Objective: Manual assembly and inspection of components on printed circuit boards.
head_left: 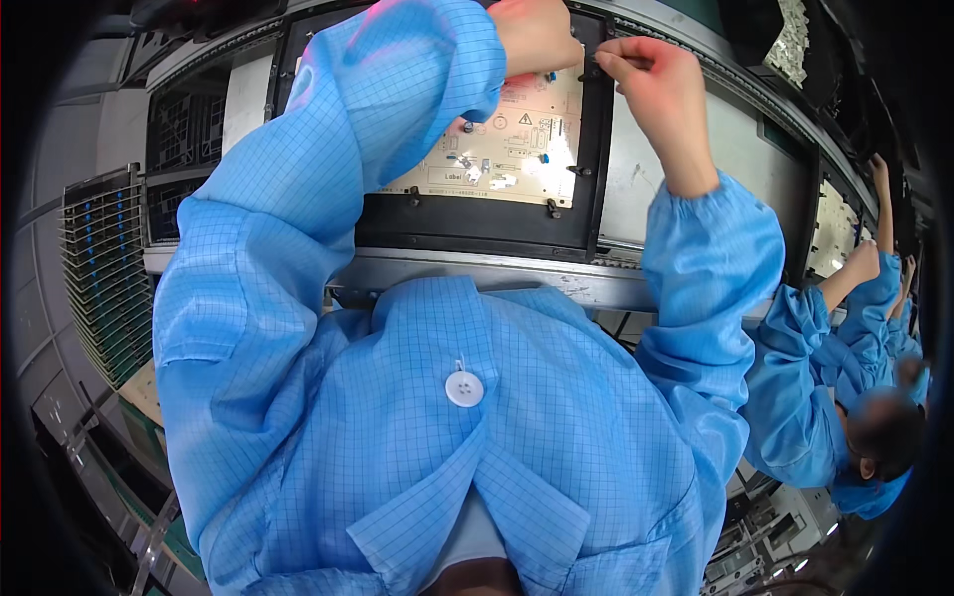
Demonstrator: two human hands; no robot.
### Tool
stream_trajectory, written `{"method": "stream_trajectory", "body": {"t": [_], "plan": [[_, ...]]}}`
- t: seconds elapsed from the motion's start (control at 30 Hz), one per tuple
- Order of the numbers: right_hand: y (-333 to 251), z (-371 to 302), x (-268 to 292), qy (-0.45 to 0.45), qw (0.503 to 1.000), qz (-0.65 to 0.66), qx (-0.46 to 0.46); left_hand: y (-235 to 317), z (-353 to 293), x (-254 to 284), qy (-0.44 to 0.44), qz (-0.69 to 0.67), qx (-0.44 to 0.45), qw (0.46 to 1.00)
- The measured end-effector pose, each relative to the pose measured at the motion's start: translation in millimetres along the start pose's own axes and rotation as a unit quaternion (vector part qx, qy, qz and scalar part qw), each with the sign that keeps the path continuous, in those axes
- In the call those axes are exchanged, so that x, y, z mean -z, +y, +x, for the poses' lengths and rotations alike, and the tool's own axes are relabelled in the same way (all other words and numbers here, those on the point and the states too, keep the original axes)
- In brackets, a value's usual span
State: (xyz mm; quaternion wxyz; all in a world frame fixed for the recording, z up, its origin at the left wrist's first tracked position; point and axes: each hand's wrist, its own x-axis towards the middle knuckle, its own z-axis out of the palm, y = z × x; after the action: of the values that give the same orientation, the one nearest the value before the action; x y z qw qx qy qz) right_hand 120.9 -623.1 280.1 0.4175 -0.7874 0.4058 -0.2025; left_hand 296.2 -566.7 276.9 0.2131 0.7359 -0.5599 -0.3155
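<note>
A cream-coloured circuit board (556,184) with printed markings and a few small blue parts sits in a black carrier frame (467,221). Small black clips (554,210) stand around the board's edge. My left hand (539,38) is over the board's far part, its arm reaching across from the left; its fingers are hidden from view. Beside the carrier's right edge, my right hand (664,94) has thumb and forefinger pinched together close to a small dark fitting on the frame. Whatever lies between those fingertips is too small to make out.
A metal conveyor rail (586,286) runs in front of my body. At the left stands a rack of stacked boards (104,283). To the right, people in blue smocks (795,363) work along the line beside another board (831,230). A container of white parts (791,45) is at the far right.
</note>
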Motion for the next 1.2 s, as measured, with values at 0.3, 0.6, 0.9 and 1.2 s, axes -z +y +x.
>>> {"method": "stream_trajectory", "body": {"t": [0.3,0.6,0.9,1.2], "plan": [[15.6,27.2,-27.0,0.038,0.996,-0.071,-0.028,-10.5,-102.0,2.8,0.048,0.169,-0.153,0.973],[-16.2,25.3,-36.7,0.116,0.989,-0.080,-0.035,-15.2,-142.5,-23.1,0.015,0.153,-0.079,0.985],[-20.2,-6.9,-38.6,0.165,0.961,-0.216,0.048,-18.3,-109.5,12.5,0.028,-0.051,-0.070,0.996],[-12.2,-105.9,-53.7,-0.033,0.969,-0.147,0.193,-19.6,-20.7,7.7,0.115,-0.080,-0.056,0.989]]}}
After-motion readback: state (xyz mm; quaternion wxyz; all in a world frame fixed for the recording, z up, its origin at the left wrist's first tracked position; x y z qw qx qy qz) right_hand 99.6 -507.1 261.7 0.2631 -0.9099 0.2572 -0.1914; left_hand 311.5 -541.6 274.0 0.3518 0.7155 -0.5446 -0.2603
